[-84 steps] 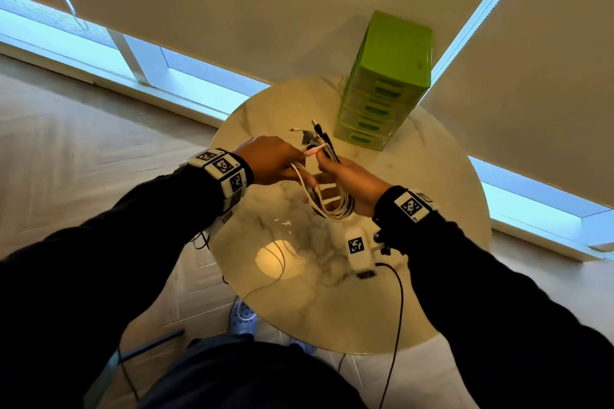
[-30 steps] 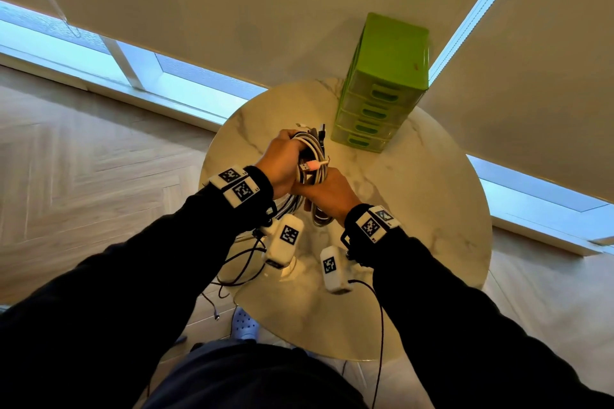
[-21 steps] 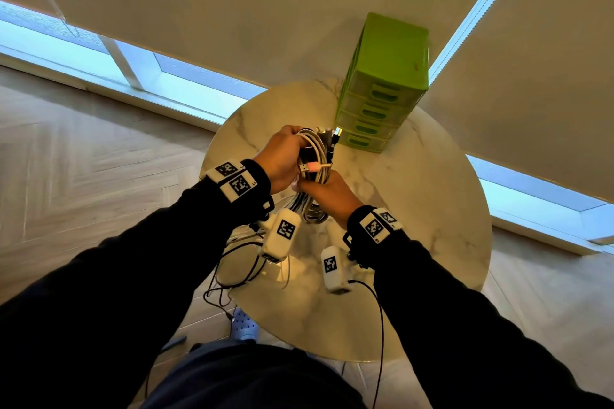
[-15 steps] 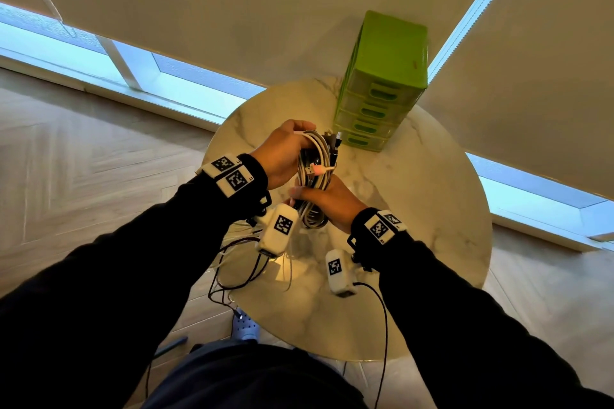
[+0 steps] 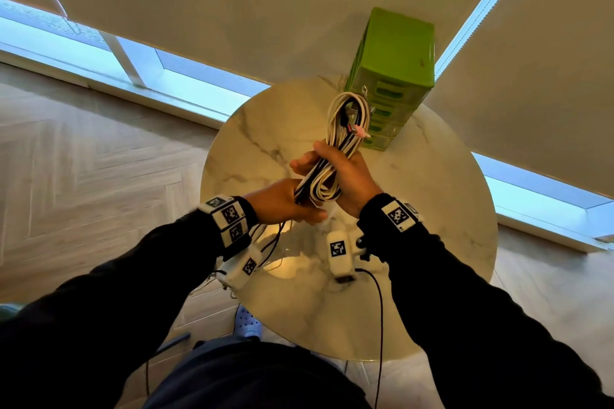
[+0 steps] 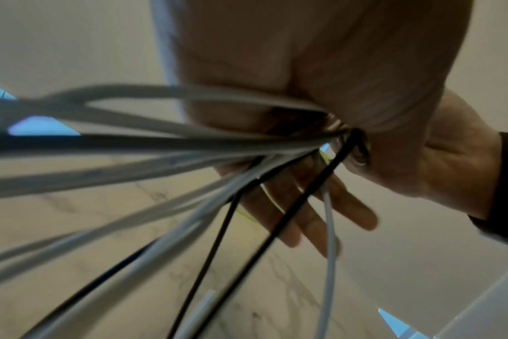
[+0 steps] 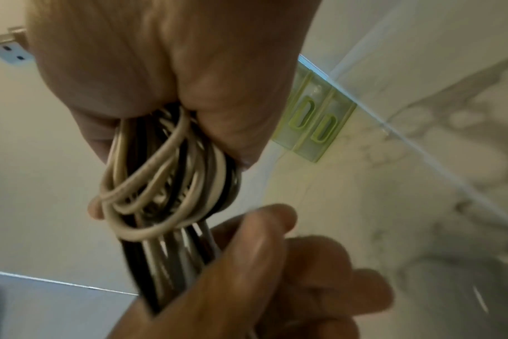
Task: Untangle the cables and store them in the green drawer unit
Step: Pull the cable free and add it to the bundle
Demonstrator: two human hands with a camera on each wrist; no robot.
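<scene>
A bundle of white and black cables (image 5: 345,129) is held above the round marble table (image 5: 432,209). My right hand (image 5: 342,173) grips the middle of the bundle, and its looped top, with a pink-tipped plug, stands up in front of the green drawer unit (image 5: 395,70). My left hand (image 5: 285,206) grips the lower strands just beneath. In the left wrist view the cables (image 6: 160,142) fan out from my left hand (image 6: 319,103). In the right wrist view my right hand (image 7: 212,128) is curled round the coiled cables (image 7: 160,188), with the drawer unit (image 7: 313,119) behind. Its drawers look closed.
The drawer unit stands at the table's far edge against a beige window blind (image 5: 232,10). Thin black leads (image 5: 380,309) hang from the wrist cameras over the near table edge. A light shoe (image 5: 246,322) shows on the wood floor beneath.
The bundle has been raised and stretched out toward the drawer unit. My right hand moved up to its middle, and my left hand slid from the top down to the lower strands.
</scene>
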